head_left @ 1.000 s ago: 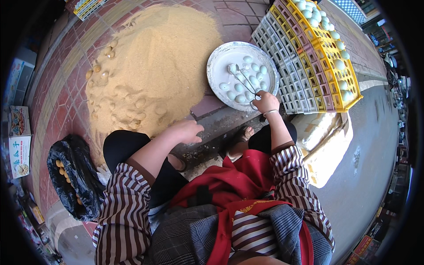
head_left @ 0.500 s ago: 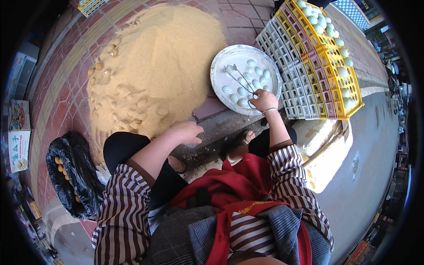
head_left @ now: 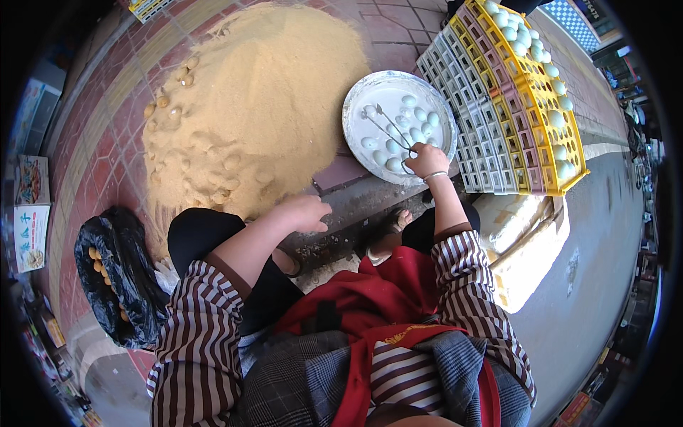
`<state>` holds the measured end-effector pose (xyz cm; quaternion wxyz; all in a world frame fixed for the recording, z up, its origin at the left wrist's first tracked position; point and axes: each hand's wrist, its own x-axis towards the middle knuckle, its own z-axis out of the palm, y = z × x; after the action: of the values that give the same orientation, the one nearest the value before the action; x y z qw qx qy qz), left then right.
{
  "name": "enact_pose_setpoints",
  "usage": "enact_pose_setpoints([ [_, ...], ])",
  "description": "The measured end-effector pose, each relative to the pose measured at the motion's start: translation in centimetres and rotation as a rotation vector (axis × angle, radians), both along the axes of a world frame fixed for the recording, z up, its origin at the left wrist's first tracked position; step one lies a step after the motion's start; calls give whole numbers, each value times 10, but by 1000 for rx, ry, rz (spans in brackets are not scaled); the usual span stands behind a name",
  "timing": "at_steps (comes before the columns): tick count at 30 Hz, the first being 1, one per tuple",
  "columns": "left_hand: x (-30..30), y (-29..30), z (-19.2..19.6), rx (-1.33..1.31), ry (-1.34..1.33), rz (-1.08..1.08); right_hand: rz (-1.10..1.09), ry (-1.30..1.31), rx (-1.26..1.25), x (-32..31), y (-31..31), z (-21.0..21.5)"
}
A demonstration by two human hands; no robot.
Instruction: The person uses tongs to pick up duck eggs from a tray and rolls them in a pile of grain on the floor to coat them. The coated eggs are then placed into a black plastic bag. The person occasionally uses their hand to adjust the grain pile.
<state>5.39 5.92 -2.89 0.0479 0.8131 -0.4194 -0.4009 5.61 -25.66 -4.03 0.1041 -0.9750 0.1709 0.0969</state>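
My right hand [head_left: 427, 161] is closed around the handle end of thin metal tongs [head_left: 393, 130]. The tongs reach into a wide round basin [head_left: 348, 132] coated with white paste, where several pale blue-green eggs [head_left: 432, 119] lie. Their two tips are apart, near a white-coated egg [head_left: 370, 112] on the basin's left side; whether they touch it I cannot tell. My left hand [head_left: 304, 213] hovers above my knee by the near edge of a large heap of tan powder [head_left: 277, 92]. Its fingers are loosely bent and apart, with nothing visible in them.
Stacked plastic crates [head_left: 491, 107] stand right of the basin, eggs on the yellow top one. Tan-coated eggs [head_left: 186, 75] rest along the heap's left edge. A black plastic bag [head_left: 139, 256] with coated eggs lies at left, near cardboard boxes [head_left: 31, 213]. A whitish sack [head_left: 523, 235] lies at right.
The view has shifted slightly. My right hand still holds the tongs in the basin, and my left hand keeps nearly the same place.
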Motion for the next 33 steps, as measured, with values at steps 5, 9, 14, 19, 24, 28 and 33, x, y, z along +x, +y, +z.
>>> enact_pose_setpoints([
  [5, 1, 0, 5, 0, -16, -4, 26, -21, 35, -8, 0, 10],
  [9, 0, -1, 8, 0, -7, -8, -28, 2, 26, -11, -8, 11],
  [14, 1, -2, 8, 3, -5, -2, -9, 50, 23, -2, -14, -4],
  [19, 1, -1, 7, -3, -9, -6, -17, 37, 60, 4, -16, -15],
  [24, 2, 1, 8, 5, -10, 3, -109, -57, 267, -3, -31, -8],
  [28, 3, 0, 9, 39, -3, 7, -184, -155, 360, -16, -49, -3],
  [33, 2, 0, 6, 8, 9, 4, -271, -231, 254, -30, -72, 3],
])
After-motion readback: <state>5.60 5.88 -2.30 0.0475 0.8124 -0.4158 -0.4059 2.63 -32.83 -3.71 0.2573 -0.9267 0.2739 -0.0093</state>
